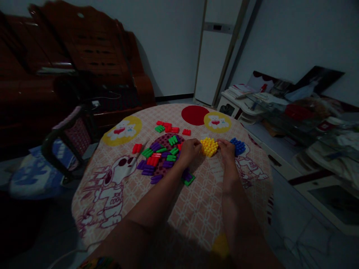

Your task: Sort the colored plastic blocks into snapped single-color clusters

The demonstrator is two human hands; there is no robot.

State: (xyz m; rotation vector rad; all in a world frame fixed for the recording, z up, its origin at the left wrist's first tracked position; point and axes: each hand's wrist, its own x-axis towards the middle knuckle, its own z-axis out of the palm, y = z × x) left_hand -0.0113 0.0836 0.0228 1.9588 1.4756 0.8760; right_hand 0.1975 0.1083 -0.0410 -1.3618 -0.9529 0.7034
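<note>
A cluster of yellow plastic building blocks (209, 147), knobbly on top, lies on the table between my two hands. My left hand (192, 150) has its fingers closed at the cluster's left edge. From the right, my right hand (226, 149) pinches the opposite edge with thumb and fingers. Just beyond my right hand sits a cluster of blue blocks (238, 147). Loose purple blocks (148, 169), green blocks (173, 140) and red blocks (153, 160) are heaped to the left of my left hand, which hides part of the heap.
The round table wears a patterned cloth (193, 213). More red blocks (171, 129) lie toward its far side. A chair (70, 138) stands at the left, before a wooden sofa (92, 56). On the right is a cluttered cabinet (280, 157).
</note>
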